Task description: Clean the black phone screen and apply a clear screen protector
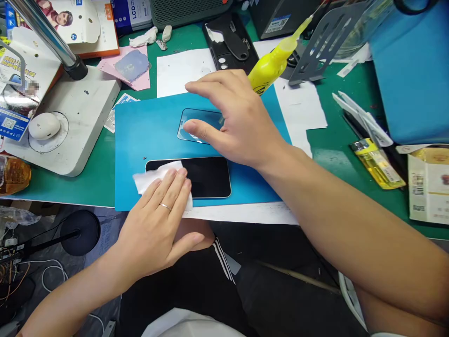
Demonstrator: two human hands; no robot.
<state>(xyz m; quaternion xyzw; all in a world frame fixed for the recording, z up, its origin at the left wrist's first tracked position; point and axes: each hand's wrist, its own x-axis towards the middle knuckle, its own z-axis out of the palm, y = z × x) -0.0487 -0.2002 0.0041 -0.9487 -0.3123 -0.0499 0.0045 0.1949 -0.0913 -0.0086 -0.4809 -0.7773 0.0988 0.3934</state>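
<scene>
My left hand (159,220) lies flat with its fingers stretched out over a folded white wipe (139,181), pressing it on the left end of a phone (210,178) with a dark screen. The thumb stands apart. Above the phone hovers my right hand (235,117), thumb and forefinger apart and nothing seen between them. Partly under it is a clear, black-edged glass screen protector (199,114) on the blue mat (140,131). A yellow squeeze bottle (271,63) with a thin tip shows tilted behind the right hand; its lower end is hidden, so contact cannot be judged.
A white lamp base (84,112) with a shiny pole stands left. Behind the mat lies a black phone case (231,42). To the right are a slotted metal stand (322,44), a yellow lighter (380,166) and a small box (430,185). The table's front edge runs below the mat.
</scene>
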